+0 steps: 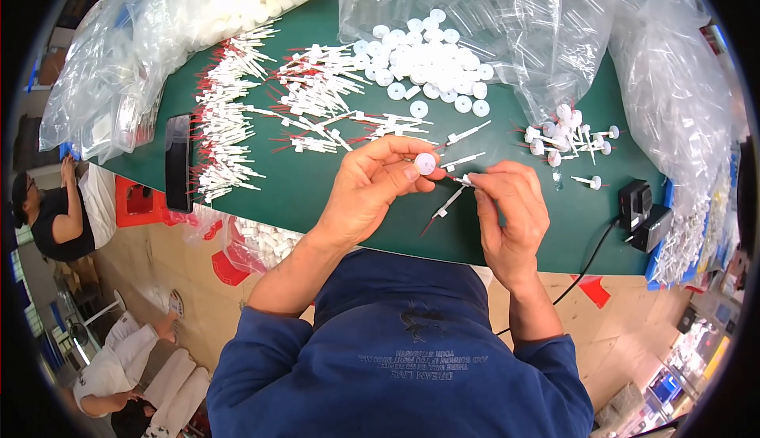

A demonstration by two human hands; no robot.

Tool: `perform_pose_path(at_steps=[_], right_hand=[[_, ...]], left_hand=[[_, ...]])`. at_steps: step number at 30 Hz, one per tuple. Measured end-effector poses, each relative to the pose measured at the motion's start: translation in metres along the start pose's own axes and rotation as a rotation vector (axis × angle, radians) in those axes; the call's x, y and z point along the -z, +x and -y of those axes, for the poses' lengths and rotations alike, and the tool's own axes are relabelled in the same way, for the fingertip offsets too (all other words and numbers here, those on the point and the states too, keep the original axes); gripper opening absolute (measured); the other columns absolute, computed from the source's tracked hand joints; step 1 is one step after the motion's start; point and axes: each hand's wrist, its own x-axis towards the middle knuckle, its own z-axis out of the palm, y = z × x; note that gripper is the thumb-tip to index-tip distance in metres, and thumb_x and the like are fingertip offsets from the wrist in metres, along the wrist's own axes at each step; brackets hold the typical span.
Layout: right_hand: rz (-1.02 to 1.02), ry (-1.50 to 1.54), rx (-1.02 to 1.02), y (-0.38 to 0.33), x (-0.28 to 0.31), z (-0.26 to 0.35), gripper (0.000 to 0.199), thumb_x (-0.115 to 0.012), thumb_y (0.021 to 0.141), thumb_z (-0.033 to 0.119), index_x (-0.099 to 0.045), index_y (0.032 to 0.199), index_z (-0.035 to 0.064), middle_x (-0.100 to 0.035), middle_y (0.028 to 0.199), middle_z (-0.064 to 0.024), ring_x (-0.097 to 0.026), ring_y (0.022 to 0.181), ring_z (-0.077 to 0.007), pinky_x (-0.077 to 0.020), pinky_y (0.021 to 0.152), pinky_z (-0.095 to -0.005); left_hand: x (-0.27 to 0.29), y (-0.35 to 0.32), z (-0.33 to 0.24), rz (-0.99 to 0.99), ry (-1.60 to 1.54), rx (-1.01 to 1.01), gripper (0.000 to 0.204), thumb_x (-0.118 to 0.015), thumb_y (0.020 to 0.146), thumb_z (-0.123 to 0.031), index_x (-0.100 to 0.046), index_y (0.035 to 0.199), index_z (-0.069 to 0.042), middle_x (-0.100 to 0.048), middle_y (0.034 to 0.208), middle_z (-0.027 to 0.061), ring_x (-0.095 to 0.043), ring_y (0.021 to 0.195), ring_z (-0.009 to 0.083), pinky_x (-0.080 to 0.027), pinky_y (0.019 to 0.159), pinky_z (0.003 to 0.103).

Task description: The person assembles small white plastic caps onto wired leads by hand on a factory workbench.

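1. Above the green tabletop point(332, 210), near its front edge, I have both hands raised close together in the head view.
2. The fingers of my left hand point(352, 192) are pinched closed, thumb against forefinger, on a small white disc point(425, 164), its round face showing.
3. The fingers of my right hand point(513, 215) are closed at the tips around a thin white stick point(461, 180), its red-wired end toward the disc; I cannot tell whether the two touch.
4. Just beneath my hands lies a loose stick point(445, 208), slanting between them; two more lie just beyond.
5. Ahead of me sits a pile of white discs point(427, 62), a heap of red-wired sticks point(317, 81) to its left and a long row of sticks point(227, 117) farther left.
6. Right of my hands is a cluster of disc-topped sticks point(566, 133), with a single disc-topped stick point(587, 181) nearer me.
7. At the left edge lies a black phone point(179, 163); at the right, a black device point(636, 204). Clear plastic bags point(554, 42) line the far side.
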Motion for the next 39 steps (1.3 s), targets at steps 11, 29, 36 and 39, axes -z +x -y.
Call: perform_pose_path(at_steps=[11,29,36,39], right_hand=[[-0.008,-0.005,-0.024,-0.002,0.001,-0.004,0.025,-0.072,0.074,-0.012,-0.071,0.096,-0.0005,-0.065,0.084,-0.0103,-0.064,0.085,-0.0295,-0.0521,0.070,-0.0374],[0.080,-0.060,0.038,-0.004,-0.008,-0.001,0.027,-0.075,0.073,-0.008,-0.066,0.096,0.0013,-0.061,0.083,-0.0096,-0.061,0.086,-0.0306,-0.0511,0.071,-0.0382],[0.067,-0.044,0.097,-0.004,-0.014,0.001,0.026,-0.073,0.072,-0.009,-0.063,0.093,0.0018,-0.055,0.080,-0.0092,-0.059,0.081,-0.0305,-0.0496,0.067,-0.0391],[0.058,-0.049,0.125,-0.006,-0.017,0.000,0.027,-0.072,0.070,-0.010,-0.063,0.093,0.0018,-0.054,0.079,-0.0091,-0.059,0.081,-0.0299,-0.0494,0.066,-0.0382]], left_hand=[[0.000,-0.001,0.004,0.038,0.130,-0.054,0.026,-0.062,0.097,0.001,-0.062,0.123,0.005,-0.069,0.113,0.0117,-0.069,0.106,0.0199,-0.057,0.092,0.031],[-0.002,-0.002,0.013,0.049,0.256,-0.024,0.026,-0.064,0.093,0.009,-0.066,0.119,0.008,-0.067,0.113,0.0116,-0.070,0.101,0.0181,-0.060,0.086,0.028],[0.001,-0.002,0.018,0.070,0.229,-0.028,0.025,-0.064,0.092,0.010,-0.069,0.117,0.007,-0.068,0.112,0.0127,-0.070,0.094,0.0177,-0.060,0.083,0.027],[0.004,-0.002,0.019,0.081,0.139,0.012,0.026,-0.065,0.091,0.010,-0.070,0.116,0.007,-0.068,0.109,0.0131,-0.071,0.093,0.0176,-0.060,0.081,0.026]])
